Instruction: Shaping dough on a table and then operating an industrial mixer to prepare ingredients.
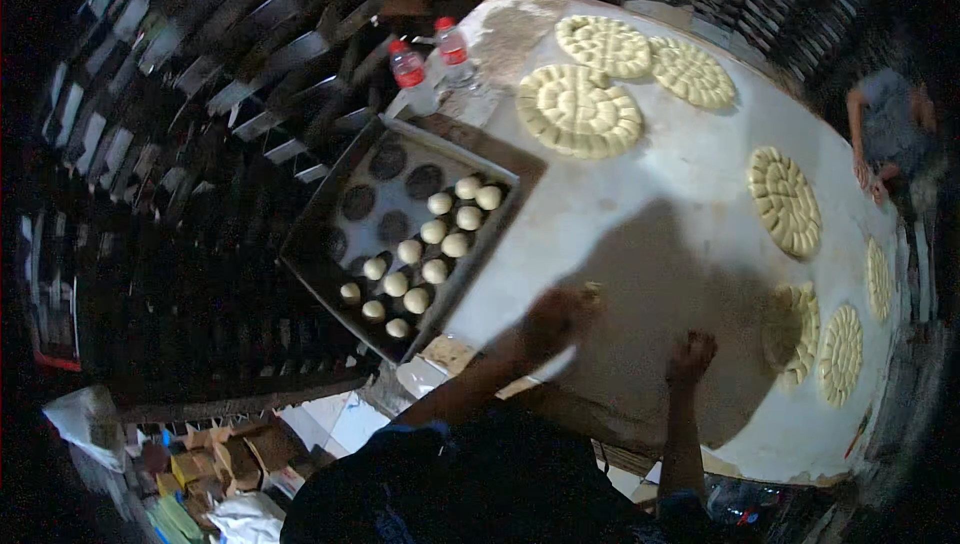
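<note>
Fingers of left hand (pixel 558 319) were pinched on a small dough piece (pixel 592 293); right hand (pixel 690 356) rested on the table (pixel 690 174), fingers curled, grip unclear. Left of them sat a tray (pixel 330 279) of dough balls (pixel 420 269). Beyond lay patterned dough rounds (pixel 580 109), then two bottles (pixel 430 64).

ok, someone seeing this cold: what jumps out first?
The pale round coils of dough pieces spread across the big white table, from the far edge round to the right side. Next, the dark baking tray on the left, with small dough balls lined up in its near half. Low in the picture, the left hand holds a bit of dough and the right hand rests on the table, both in shadow.
</note>
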Demonstrator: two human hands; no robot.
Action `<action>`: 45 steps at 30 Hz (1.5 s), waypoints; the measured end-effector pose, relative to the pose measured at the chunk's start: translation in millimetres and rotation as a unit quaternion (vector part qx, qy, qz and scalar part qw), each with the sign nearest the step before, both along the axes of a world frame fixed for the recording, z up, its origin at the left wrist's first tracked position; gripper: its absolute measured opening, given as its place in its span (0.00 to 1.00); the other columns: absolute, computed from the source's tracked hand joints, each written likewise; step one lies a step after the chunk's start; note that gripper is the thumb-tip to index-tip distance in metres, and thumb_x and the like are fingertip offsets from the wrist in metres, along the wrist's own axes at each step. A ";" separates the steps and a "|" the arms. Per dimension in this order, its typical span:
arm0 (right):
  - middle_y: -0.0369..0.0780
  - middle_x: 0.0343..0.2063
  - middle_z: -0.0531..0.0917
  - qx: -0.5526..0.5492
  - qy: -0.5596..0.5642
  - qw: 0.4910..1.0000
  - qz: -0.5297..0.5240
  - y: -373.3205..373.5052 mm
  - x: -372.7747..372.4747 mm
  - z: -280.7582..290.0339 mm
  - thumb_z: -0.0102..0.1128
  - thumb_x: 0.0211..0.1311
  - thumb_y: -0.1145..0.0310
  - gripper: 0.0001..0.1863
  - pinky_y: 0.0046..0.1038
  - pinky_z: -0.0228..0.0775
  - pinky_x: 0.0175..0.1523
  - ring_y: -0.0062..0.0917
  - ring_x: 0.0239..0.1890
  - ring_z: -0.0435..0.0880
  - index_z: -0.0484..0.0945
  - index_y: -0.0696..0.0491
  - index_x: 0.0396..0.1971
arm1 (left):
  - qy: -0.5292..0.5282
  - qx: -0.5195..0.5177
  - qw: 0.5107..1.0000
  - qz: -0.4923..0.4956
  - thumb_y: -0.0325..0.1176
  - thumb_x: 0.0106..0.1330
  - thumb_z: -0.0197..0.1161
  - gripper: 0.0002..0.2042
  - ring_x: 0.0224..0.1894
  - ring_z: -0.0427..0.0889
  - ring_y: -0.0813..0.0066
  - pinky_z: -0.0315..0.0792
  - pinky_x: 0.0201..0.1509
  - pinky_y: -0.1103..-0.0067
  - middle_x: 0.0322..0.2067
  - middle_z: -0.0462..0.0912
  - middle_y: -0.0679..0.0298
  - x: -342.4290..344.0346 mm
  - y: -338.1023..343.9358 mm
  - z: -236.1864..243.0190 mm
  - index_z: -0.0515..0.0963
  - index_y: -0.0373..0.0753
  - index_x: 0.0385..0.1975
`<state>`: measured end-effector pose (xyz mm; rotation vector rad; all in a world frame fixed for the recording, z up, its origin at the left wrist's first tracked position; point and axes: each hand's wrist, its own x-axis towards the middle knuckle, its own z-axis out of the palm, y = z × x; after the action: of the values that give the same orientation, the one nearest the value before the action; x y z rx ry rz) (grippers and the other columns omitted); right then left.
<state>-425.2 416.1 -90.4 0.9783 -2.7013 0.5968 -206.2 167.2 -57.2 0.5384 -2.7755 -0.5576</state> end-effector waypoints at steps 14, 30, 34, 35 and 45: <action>0.44 0.39 0.78 -0.233 -0.212 0.861 0.400 -338.3 203.0 166.1 0.61 0.55 0.63 0.24 0.36 0.69 0.46 0.35 0.41 0.78 0.69 0.55 0.52 | 0.036 0.013 0.979 0.200 0.33 0.54 0.62 0.26 0.49 0.72 0.46 0.69 0.52 0.64 0.48 0.73 0.49 220.6 -273.5 43.0 0.66 0.38 0.55; 0.47 0.32 0.78 -0.143 -0.068 0.987 0.037 -115.0 88.1 46.2 0.58 0.55 0.67 0.12 0.37 0.70 0.42 0.37 0.36 0.77 0.76 0.57 0.36 | 0.175 0.282 0.943 0.008 0.34 0.57 0.65 0.17 0.38 0.77 0.65 0.73 0.40 0.73 0.35 0.75 0.55 10.9 -27.8 76.2 0.71 0.34 0.44; 0.41 0.26 0.76 -0.352 -0.024 0.890 -0.288 108.8 -46.7 -24.0 0.46 0.65 0.56 0.18 0.34 0.70 0.39 0.32 0.31 0.76 0.76 0.56 0.41 | -0.067 0.405 0.857 -0.312 0.36 0.59 0.65 0.22 0.32 0.78 0.68 0.74 0.37 0.72 0.34 0.77 0.56 -127.0 125.6 -1.7 0.69 0.37 0.52; 0.39 0.23 0.74 -0.304 -0.031 0.872 -0.383 193.2 -74.5 -33.4 0.46 0.65 0.55 0.20 0.32 0.70 0.36 0.29 0.27 0.75 0.75 0.55 0.44 | -0.083 0.451 0.816 -0.351 0.36 0.60 0.64 0.24 0.32 0.78 0.69 0.74 0.37 0.72 0.34 0.77 0.58 -154.9 174.0 -16.8 0.68 0.38 0.55; 0.39 0.18 0.78 -0.766 -0.303 0.524 -0.217 391.7 -260.1 -140.2 0.54 0.59 0.60 0.14 0.33 0.68 0.26 0.27 0.19 0.75 0.79 0.56 0.26 | -0.222 0.786 0.569 -0.096 0.40 0.65 0.57 0.13 0.23 0.68 0.82 0.67 0.26 0.80 0.23 0.71 0.67 -342.2 433.3 14.4 0.71 0.41 0.45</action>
<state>-685.3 807.8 -230.6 -0.4969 -1.2843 2.6566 -548.4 600.5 -42.9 0.6238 -1.7300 -3.2747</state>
